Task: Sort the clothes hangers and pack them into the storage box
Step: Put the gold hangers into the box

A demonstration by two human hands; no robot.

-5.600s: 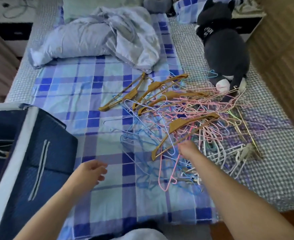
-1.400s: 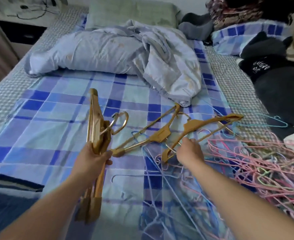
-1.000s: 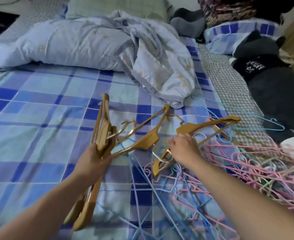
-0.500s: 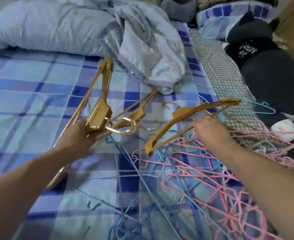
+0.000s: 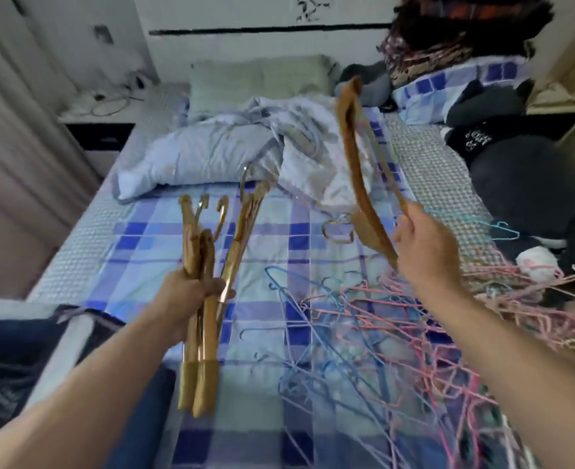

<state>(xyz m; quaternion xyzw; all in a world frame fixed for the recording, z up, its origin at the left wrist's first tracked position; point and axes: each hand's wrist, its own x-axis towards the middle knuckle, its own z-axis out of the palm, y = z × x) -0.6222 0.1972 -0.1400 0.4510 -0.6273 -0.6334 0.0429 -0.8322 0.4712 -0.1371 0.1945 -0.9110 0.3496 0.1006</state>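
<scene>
Above the near left of the bed (image 5: 86,228): gold hangers (image 5: 204,282) bunched upright in the left hand (image 5: 191,296), grip clamped round their middles, apparently gathered by kind for the box (image 5: 72,336) at near left. Right hand (image 5: 424,245), raised, grip pinching one more gold hanger (image 5: 357,170) lifted clear of the wire hangers (image 5: 397,326) tangled at near right, likely to join the bunch.

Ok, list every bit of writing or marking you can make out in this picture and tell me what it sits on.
White print on the black cloth of the dark plush toy: some lines of letters, too blurred to read.
Dark mark on the white headboard: a small design or characters, too blurred to tell.
Gold hangers in the left hand, gold hanger in the right hand, storage box: no writing visible.
</scene>
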